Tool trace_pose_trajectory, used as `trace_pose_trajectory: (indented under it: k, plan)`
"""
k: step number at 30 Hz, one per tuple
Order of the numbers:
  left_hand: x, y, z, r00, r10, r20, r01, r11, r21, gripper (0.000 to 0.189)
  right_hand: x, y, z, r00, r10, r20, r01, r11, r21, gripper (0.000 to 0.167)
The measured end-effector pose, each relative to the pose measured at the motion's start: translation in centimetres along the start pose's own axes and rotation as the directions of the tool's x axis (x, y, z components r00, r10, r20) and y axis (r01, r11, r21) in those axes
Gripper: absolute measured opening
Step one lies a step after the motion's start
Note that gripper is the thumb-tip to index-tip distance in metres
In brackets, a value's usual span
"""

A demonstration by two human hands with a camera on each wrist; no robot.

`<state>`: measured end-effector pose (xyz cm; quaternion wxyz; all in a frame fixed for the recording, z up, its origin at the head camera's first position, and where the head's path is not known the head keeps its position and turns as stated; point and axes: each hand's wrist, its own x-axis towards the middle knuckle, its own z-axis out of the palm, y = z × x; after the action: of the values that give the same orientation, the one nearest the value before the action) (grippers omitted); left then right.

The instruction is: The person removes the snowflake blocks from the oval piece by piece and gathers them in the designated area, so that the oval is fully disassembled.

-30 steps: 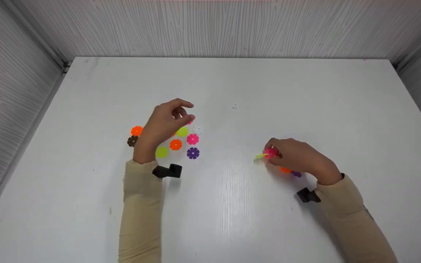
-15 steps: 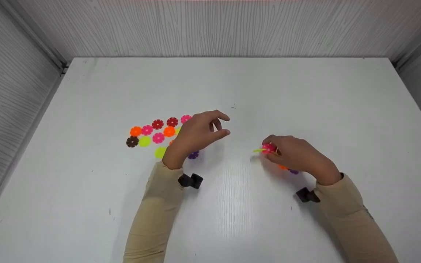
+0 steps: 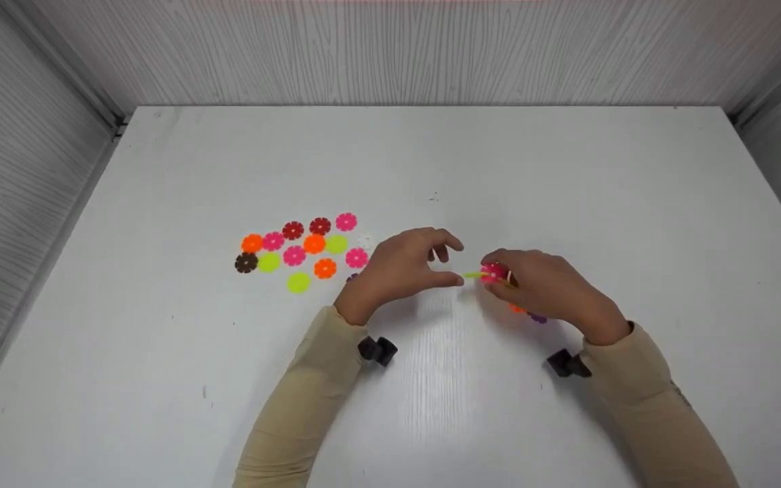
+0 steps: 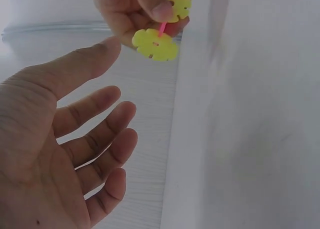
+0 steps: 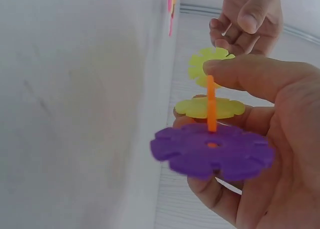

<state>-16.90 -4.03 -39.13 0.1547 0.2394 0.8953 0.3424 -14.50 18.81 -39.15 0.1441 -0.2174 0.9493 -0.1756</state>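
Observation:
My right hand (image 3: pixel 546 285) pinches a chain of slotted flower-shaped discs joined edge to edge. At the chain's left end a yellow disc (image 4: pixel 155 45) sticks out, joined to a pink disc (image 3: pixel 493 273). Beyond the fingers, an orange disc (image 5: pixel 211 106) stands on edge in a purple disc (image 5: pixel 212 151), with another yellow disc (image 5: pixel 192 107) behind it. Fingers cover part of the chain. My left hand (image 3: pixel 404 268) holds nothing, its fingers loosely bent and thumb apart. Its thumb tip is right at the yellow end disc in the head view.
Loose flower discs lie left of my left hand on the white table (image 3: pixel 160 352): brown (image 3: pixel 246 263), red (image 3: pixel 320 226), pink (image 3: pixel 294 255), orange (image 3: pixel 325 268), yellow (image 3: pixel 299 282) and a whitish one (image 3: pixel 365 240). The left hand partly hides a purple disc. Panel walls (image 3: pixel 390 54) border the table.
My left hand has moved right, from over the loose discs to beside the chain, uncovering most of them. The right hand has shifted slightly left, still gripping the chain.

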Motion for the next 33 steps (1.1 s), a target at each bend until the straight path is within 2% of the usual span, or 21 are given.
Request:
trace_pose_trajectory:
  k: [8,17,22,28,33]
  plan:
    - [0.4,0.7,1.6,0.999,0.031,0.016,-0.032,0.997,0.070,0.037,0.0,-0.4,0.1,0.997,-0.054,-0.049,0.055,0.999,0.002,0.032]
    - [0.5,0.9,2.3,0.997,0.066,-0.028,-0.062,0.992,0.113,0.024,-0.1,-0.7,0.4,0.995,-0.081,-0.056,0.083,0.996,0.028,0.026]
    - [0.6,0.9,2.6,0.997,0.062,-0.039,-0.057,0.991,0.120,0.020,-0.2,-0.7,0.5,0.994,-0.097,-0.058,0.098,0.995,0.016,0.025]
    - [0.6,0.9,2.5,0.992,0.091,-0.086,-0.076,0.983,0.166,0.016,-0.1,-0.7,0.5,0.995,-0.077,-0.055,0.080,0.996,0.043,0.029]
    - [0.6,0.8,2.0,0.984,0.102,-0.145,-0.067,0.971,0.230,0.017,-0.1,-0.3,0.4,0.989,-0.078,-0.128,0.075,0.997,-0.032,0.042]
